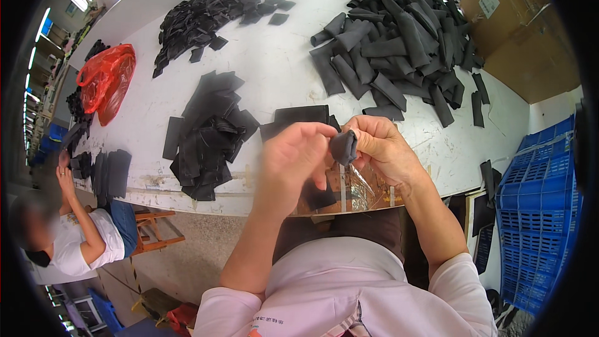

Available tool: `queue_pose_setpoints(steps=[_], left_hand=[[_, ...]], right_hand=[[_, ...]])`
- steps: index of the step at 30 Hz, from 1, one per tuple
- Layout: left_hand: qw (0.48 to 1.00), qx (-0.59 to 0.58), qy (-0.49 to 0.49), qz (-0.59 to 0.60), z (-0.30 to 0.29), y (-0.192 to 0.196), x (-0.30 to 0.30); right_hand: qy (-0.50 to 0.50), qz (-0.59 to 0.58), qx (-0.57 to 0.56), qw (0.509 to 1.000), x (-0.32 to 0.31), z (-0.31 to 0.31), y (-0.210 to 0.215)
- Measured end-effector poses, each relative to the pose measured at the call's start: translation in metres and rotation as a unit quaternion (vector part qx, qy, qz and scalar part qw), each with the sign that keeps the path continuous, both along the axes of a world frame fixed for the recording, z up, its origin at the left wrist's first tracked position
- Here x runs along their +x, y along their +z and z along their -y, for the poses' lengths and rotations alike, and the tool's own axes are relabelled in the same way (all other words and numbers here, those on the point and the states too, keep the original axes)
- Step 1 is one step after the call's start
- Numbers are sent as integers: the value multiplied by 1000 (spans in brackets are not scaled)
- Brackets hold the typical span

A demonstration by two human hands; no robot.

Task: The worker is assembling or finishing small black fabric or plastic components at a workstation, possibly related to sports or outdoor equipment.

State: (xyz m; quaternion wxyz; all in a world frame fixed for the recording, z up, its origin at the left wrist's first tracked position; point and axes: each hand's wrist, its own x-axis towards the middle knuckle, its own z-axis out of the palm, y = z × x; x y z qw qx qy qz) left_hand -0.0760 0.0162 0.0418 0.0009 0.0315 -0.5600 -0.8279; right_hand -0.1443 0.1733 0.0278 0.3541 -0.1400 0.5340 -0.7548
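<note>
Mid-frame, the right hand (388, 150) pinches a dark-grey fabric tube (342, 148), seemingly steadying it; the half-curled left hand's (291, 155) hold is unclear.

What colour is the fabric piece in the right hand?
Dark grey, nearly black; the piece shows best in the head view.

Count: 1 dk pc. (342, 148) in grip; 1 tube pile (405, 37) beyond, R; 1 red bag (106, 84) far L; 1 cardbd box (524, 50) far R.
</note>
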Motion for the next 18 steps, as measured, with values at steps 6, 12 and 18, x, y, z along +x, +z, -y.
queue_pose_setpoints(steps=[6,12,18], left_hand=[[999,28,17,-28,-8,-5,3],[986,-29,108,-122,-7,-9,3],[943,-242,140,-182,-10,-30,3]], right_hand=[[-31,-34,-8,999,7,-1,4],[-11,-77,41,996,2,3,31],[22,-19,0,1000,-5,4,10]])
